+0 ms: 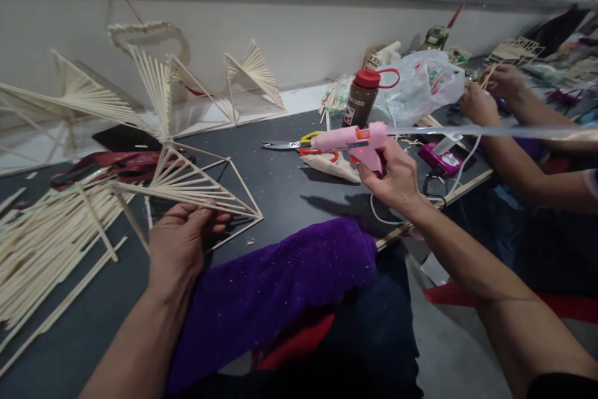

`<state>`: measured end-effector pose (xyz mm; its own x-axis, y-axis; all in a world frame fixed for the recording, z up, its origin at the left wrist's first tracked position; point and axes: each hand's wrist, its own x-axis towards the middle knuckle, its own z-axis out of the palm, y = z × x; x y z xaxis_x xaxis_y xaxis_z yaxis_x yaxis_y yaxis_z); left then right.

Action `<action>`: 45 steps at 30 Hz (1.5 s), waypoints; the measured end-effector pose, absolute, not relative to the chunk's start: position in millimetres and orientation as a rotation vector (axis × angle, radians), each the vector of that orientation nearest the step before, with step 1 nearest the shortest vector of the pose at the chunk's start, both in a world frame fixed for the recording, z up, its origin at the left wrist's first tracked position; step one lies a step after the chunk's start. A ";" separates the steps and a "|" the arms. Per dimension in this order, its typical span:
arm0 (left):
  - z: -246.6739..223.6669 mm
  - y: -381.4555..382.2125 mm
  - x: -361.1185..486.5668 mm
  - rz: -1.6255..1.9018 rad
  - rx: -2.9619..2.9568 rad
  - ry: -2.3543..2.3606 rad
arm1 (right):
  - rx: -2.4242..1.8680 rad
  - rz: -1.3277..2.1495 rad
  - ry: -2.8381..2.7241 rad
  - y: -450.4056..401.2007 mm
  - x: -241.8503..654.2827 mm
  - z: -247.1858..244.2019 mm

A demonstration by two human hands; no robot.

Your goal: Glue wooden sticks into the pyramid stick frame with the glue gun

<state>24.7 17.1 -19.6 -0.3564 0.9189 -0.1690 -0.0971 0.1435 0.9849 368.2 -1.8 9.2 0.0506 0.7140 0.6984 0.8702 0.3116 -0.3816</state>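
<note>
At the left, my left hand (184, 234) is closed on the lower edge of a stick structure (196, 184), whose thin pale sticks fan out inside a frame. My right hand (392, 175) grips a pink glue gun (355, 140) by its handle, with the nozzle pointing left; a long clear glue stick sticks out of its back. The gun is in front of scissors (289, 145) with yellow and red parts and a pale cloth-like piece (331, 167) on the dark table (247, 175). A gap separates the gun from the structure.
Loose sticks (60, 243) lie at the left. More fanned stick shapes (255, 75) stand by the wall. A red-capped bottle (362, 97) and plastic bag (415, 84) are behind the gun. A purple cloth (284, 281) covers the near edge. A co-worker's hands (486, 97) hold sticks at right.
</note>
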 end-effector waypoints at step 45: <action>-27.8 9.4 23.8 1.404 0.819 1.312 | -1.293 0.598 -2.087 -21.3 278.2 -40.6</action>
<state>23.8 9.4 -27.8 -0.2654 0.9522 -0.1514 -0.2155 0.0945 0.9719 278.2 -21.3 -40.6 -0.3415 0.9043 0.2562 0.6314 0.4226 -0.6502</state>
